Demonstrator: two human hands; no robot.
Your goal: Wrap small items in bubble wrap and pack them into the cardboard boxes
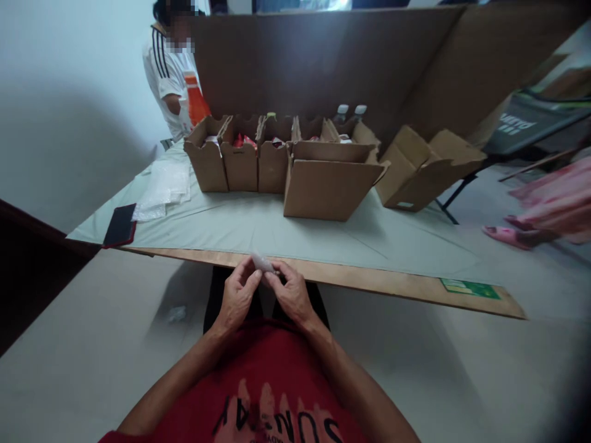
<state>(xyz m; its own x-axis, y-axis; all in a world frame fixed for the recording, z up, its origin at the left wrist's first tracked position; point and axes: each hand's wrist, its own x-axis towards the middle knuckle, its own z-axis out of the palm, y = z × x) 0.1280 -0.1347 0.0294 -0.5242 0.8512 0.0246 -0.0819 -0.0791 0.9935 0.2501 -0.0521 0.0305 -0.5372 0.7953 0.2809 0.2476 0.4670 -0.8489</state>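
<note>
My left hand (239, 293) and my right hand (292, 292) meet just in front of the table's near edge. Between their fingertips they pinch a small, whitish, see-through piece of bubble wrap (261, 263). Whether anything is wrapped inside it cannot be made out. To the left on the table lies a loose pile of clear bubble-wrap bags (168, 183). Beside that pile a dark phone (120, 225) with a red edge rests at the table's corner.
Several narrow cardboard boxes (205, 166) with small packets stand in a row; a wider box (330, 191) sits before them. Another open box (415, 178) leans at right. Behind rises a large cardboard panel (314, 67). A person (173, 92) is at back left, another's foot (508, 237) at right.
</note>
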